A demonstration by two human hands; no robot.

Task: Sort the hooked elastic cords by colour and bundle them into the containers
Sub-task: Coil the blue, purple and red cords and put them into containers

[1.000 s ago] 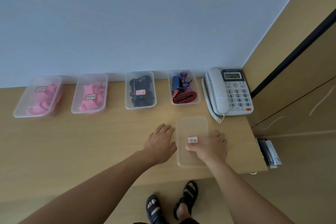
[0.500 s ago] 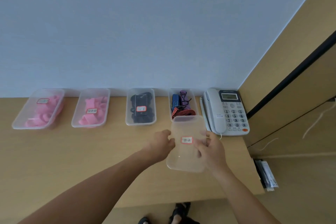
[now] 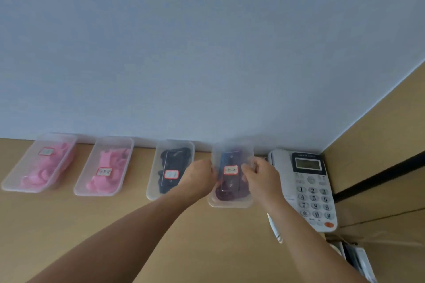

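Gripped the lid (image 3: 232, 154) at its two sides, left hand (image 3: 198, 178) and right hand (image 3: 259, 177) both curled on it, over the box (image 3: 230, 205) by the phone (image 3: 309, 188).

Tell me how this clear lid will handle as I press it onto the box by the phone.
The lid looks thin and see-through, so probably light and a bit bendy. The left hand and right hand pinch its side edges; smooth plastic may slip. The cords heaped beneath might keep it from seating flat.
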